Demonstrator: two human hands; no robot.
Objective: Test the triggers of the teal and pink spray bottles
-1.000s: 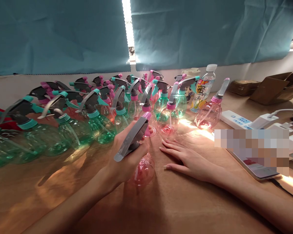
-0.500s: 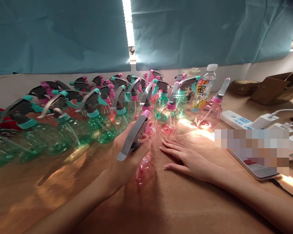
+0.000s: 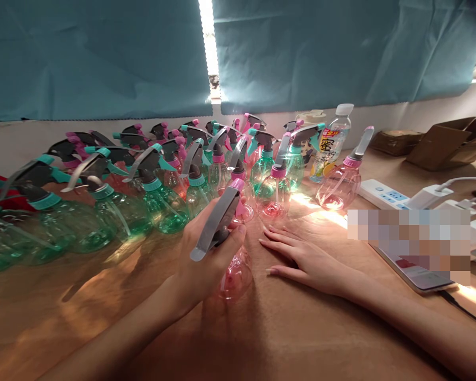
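Note:
My left hand [image 3: 206, 254] is wrapped round the neck of a pink spray bottle [image 3: 237, 275], whose grey trigger head with a pink nozzle sticks up above the fingers. The base of this bottle appears to stand on the brown tabletop [image 3: 301, 338]. To its right, my right hand [image 3: 301, 260] lies flat on the table, fingers apart, holding nothing. Just beyond the hands stand another pink spray bottle [image 3: 274, 197] and a green spray bottle [image 3: 164, 206]. The held bottle's neck is hidden by my fingers.
Several green and pink spray bottles crowd the table's left and back. At right are a drink bottle [image 3: 336, 138], a lone pink spray bottle [image 3: 339, 185], a power strip [image 3: 384, 193], a phone [image 3: 416, 275] with a cable, and an open cardboard box [image 3: 448, 145]. A teal curtain [image 3: 321, 53] hangs behind.

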